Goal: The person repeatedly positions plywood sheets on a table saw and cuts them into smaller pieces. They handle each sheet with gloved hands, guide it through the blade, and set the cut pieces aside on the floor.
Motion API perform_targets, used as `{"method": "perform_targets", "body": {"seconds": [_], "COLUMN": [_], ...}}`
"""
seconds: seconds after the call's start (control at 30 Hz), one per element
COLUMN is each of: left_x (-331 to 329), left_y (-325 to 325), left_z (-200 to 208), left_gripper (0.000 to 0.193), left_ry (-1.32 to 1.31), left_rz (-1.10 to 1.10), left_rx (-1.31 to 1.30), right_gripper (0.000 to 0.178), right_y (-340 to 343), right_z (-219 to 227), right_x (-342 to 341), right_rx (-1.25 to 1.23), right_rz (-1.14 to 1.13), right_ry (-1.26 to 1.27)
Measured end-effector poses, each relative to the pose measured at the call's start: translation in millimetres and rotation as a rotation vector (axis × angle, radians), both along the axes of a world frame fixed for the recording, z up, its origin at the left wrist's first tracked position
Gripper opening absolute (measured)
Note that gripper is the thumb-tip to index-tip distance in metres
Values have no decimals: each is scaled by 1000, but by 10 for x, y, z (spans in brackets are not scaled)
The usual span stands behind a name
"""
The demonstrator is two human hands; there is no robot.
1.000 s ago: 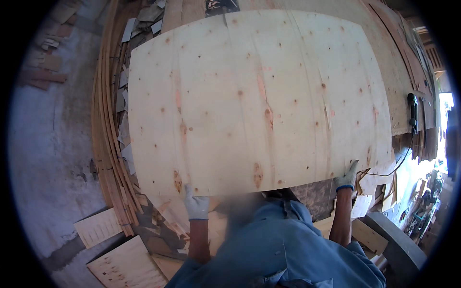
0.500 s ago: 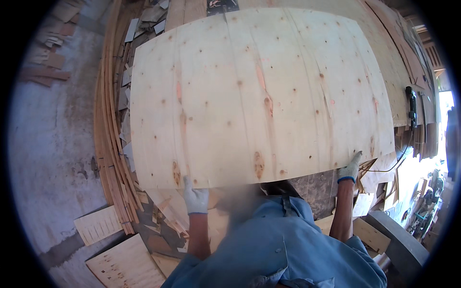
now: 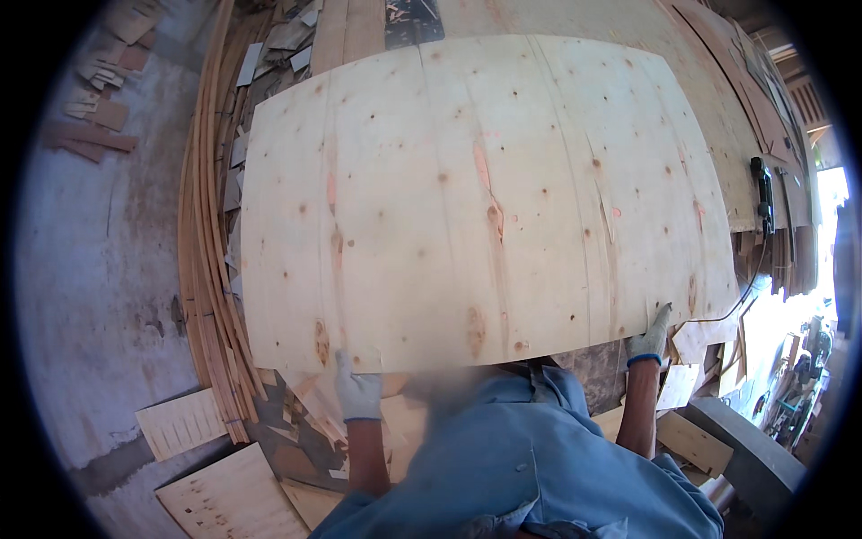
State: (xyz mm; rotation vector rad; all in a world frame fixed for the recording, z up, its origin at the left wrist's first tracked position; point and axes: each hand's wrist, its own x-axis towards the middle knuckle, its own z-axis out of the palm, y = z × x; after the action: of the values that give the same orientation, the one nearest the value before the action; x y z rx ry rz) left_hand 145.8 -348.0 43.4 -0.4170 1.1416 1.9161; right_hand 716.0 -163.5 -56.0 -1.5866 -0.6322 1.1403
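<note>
A large pale plywood sheet [image 3: 530, 260] with dark knots and reddish streaks fills the middle of the view. My left hand [image 3: 359, 390], in a white glove with a blue cuff, grips its near edge toward the left corner, thumb on top. Toward the near right corner, my right hand [image 3: 650, 336] in a matching glove grips the same edge, thumb also on the upper face. The fingers of both hands are hidden under the sheet. Beyond and to the right, a wide wooden work surface [image 3: 732, 171] shows from beneath it.
Long thin wood strips [image 3: 205, 269] stand along the left beside a stained wall [image 3: 99, 305]. Board offcuts [image 3: 229, 499] lie on the floor at lower left. A dark power tool [image 3: 762, 193] with a cord rests at the right edge of the work surface. A grey beam [image 3: 741, 445] lies at lower right.
The plywood sheet has shifted slightly toward me, its near edge now lower in view. Both hands have come back with it, still gripping the edge. More of the far work surface shows.
</note>
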Motion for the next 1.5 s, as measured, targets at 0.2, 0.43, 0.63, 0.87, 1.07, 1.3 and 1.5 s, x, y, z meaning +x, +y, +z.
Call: {"method": "perform_targets", "body": {"seconds": [0.2, 0.43, 0.63, 0.87, 1.07, 1.3, 1.5], "left_x": [-90, -160, -119, -264, -290, -379, -378], "left_y": [37, 7, 193, 248, 273, 702, 865], "left_z": [-376, -851, -478, -232, -153, 27, -7], "left_gripper": [40, 37, 43, 43, 42, 41, 44], "left_ry": [27, -79, -87, -62, -105, -60, -67], "left_rz": [-80, -84, -48, 13, 5, -5, -25], "left_rx": [22, 115, 115, 34, 71, 64, 123], "right_gripper": [65, 64, 69, 64, 61, 59, 58], "right_y": [133, 296, 330, 402, 411, 756, 928], "right_z": [-279, -85, 179, 610, 725, 697, 781], "right_x": [-141, -606, -715, -935, -932, -1093, -1216], "right_rx": [31, -1, -27, -47, -23, 3, -33], "right_rz": [-61, -285, -264, -330, -275, -337, -347], "right_ry": [330, 327, 420, 445, 415, 411, 428]}}
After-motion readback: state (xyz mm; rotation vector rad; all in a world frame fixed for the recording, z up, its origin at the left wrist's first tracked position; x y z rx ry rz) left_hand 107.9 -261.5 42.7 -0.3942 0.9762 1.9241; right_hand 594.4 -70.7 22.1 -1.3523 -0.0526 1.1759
